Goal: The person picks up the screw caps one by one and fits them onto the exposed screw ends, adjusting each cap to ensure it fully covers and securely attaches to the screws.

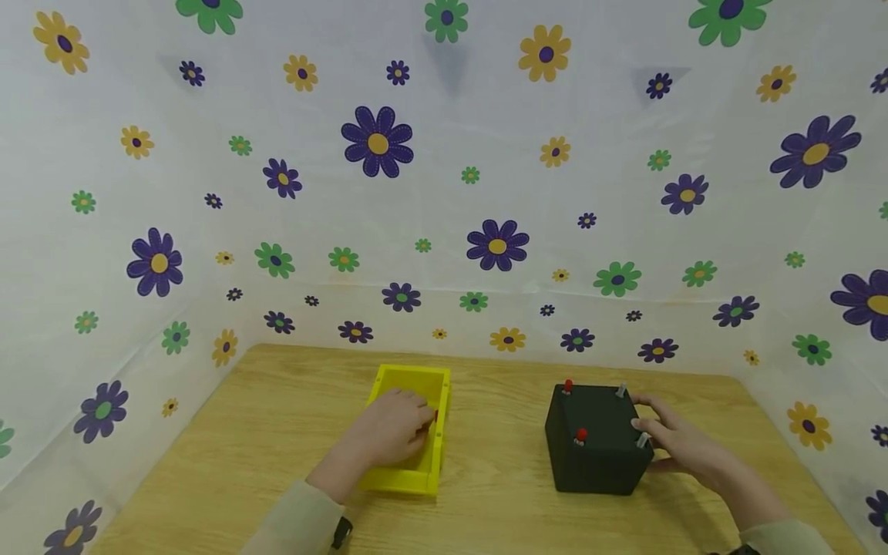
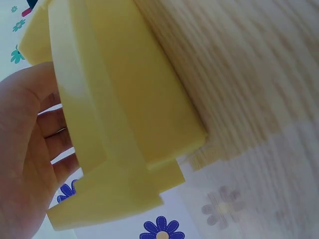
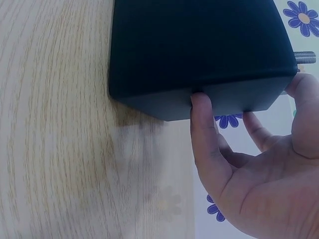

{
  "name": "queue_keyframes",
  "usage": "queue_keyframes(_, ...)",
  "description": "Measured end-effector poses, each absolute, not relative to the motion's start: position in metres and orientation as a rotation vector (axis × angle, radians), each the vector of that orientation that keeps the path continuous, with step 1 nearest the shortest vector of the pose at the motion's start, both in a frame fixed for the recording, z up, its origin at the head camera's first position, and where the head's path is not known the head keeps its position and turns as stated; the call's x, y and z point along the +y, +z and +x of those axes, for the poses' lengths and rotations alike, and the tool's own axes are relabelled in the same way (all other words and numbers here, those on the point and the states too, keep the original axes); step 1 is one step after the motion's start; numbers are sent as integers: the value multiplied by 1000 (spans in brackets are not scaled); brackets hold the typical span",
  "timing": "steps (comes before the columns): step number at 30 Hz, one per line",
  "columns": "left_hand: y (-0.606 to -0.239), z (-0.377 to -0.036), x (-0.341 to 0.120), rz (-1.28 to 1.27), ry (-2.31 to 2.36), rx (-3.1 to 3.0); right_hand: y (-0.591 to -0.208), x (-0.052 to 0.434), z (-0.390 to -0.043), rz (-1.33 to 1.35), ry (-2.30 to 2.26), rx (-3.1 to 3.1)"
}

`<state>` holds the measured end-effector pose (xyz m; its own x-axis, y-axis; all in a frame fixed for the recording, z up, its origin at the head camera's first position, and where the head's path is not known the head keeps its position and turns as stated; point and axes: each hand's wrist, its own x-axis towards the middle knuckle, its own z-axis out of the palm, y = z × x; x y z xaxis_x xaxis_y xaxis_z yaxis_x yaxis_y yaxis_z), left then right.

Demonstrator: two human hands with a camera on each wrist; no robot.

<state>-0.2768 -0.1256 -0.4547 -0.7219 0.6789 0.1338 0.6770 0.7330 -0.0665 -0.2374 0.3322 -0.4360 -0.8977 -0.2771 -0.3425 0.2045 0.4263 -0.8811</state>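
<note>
My left hand (image 1: pixel 391 424) reaches down into a yellow open-topped bin (image 1: pixel 398 483). A small bit of red (image 1: pixel 436 415) shows beside its fingers; whether they hold it cannot be made out. In the left wrist view the bin's wall (image 2: pixel 139 89) partly covers the bent fingers. To the right, a black block (image 1: pixel 600 470) stands on the table, with two red-topped posts (image 1: pixel 581 436) at its left corners and two bare metal posts (image 1: pixel 622 391) at its right ones. My right hand (image 1: pixel 683 443) grips the block's right side, the fingers (image 3: pixel 202 119) spread over the face and upper edge.
The wooden table (image 1: pixel 496 462) carries the bin on the left and the block on the right. A white flower-printed sheet (image 1: pixel 444 200) hangs around the back and sides of the table.
</note>
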Motion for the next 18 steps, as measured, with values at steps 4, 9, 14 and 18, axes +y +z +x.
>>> queue_keyframes(4,-453,-276,-125,-1093,29,-2726,-436,333,-238,-73,-1475,2243)
queue_keyframes(9,-450,-277,-123,-1077,17,-2697,-436,334,-239,-88,-1479,2240)
queue_keyframes(14,-448,-278,-122,-1076,5,-2664,-436,335,-239,-83,-1476,2241)
queue_keyframes(18,-446,-277,-122,-1072,-15,-2651,-436,334,-239,-74,-1475,2235)
